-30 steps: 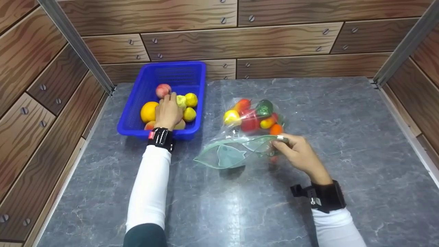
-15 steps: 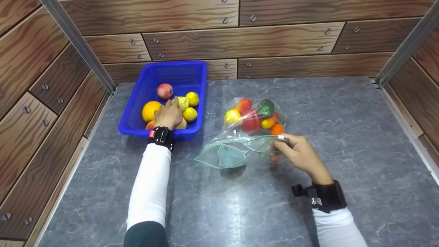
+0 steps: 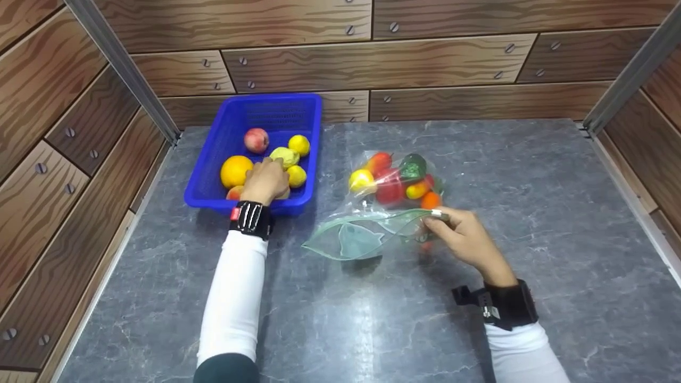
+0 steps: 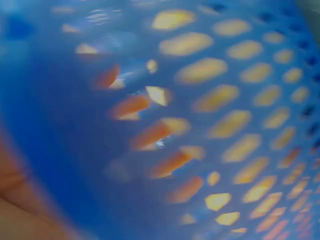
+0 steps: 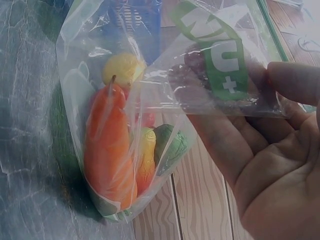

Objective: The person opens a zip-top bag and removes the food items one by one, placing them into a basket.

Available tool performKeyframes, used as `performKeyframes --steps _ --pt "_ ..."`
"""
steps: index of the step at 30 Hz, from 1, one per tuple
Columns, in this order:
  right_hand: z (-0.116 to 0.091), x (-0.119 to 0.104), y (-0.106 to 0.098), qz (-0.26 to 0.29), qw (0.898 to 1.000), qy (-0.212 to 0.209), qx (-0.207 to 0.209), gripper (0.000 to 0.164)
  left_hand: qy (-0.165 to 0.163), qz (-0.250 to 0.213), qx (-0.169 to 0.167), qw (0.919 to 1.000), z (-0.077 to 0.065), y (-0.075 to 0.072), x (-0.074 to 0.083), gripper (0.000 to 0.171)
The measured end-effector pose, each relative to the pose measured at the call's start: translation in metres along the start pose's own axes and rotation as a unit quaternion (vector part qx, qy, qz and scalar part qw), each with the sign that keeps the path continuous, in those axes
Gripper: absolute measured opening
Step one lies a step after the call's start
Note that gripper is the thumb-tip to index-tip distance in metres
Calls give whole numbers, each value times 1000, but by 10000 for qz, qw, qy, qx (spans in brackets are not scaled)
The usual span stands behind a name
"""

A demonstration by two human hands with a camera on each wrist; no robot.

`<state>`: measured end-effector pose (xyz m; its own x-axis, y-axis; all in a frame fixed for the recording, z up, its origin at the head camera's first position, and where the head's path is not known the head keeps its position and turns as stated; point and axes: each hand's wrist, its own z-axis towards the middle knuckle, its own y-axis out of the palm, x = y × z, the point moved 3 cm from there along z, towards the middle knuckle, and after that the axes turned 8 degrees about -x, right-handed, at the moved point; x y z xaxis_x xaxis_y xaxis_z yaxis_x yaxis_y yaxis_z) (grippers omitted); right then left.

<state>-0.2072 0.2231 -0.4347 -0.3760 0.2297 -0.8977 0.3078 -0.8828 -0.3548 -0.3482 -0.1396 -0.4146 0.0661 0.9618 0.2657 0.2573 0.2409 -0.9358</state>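
Note:
My left hand point(image 3: 264, 181) reaches into the blue basket point(image 3: 213, 203), its fingers bent down among the fruit. An orange point(image 3: 235, 171) lies left of it, a yellow-green fruit point(image 3: 285, 156) just beyond the fingers. A pale fruit shows partly under the hand; the fingertips are hidden, so a grip cannot be made out. My right hand point(image 3: 465, 238) pinches the green-edged mouth of a clear zip bag point(image 3: 355, 242), which gapes. Inside the bag are a red pepper point(image 3: 389, 187), a yellow fruit point(image 3: 361, 181), a dark green vegetable point(image 3: 412, 167) and a carrot point(image 5: 110, 145).
Also in the basket are a peach point(image 3: 256, 140), two lemons point(image 3: 299, 145) and a reddish fruit at the near wall. The basket's perforated side point(image 4: 125, 165) fills the left wrist view. Wood-patterned panels point(image 3: 383, 64) enclose the grey marbled table point(image 3: 319, 330).
My left hand has shifted slightly right, and its fingers, earlier stretched forward, now bend downward. The right hand and the bag have stayed where they were.

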Motion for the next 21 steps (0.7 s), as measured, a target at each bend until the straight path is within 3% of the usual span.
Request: performKeyframes --steps 4,10,16,21 --pt "1 -1 0 12 10000 27 -15 15 322 56 -7 9995 -13 -7 16 39" --pt "1 -1 0 -105 9999 57 23 14 1179 -145 215 9927 -44 -15 45 40" --pt "0 -1 0 -198 9998 63 54 14 2096 -154 461 9766 -84 -18 84 32" --pt "1 -1 1 -170 9998 99 28 15 2796 -248 877 9558 -119 -11 113 19"
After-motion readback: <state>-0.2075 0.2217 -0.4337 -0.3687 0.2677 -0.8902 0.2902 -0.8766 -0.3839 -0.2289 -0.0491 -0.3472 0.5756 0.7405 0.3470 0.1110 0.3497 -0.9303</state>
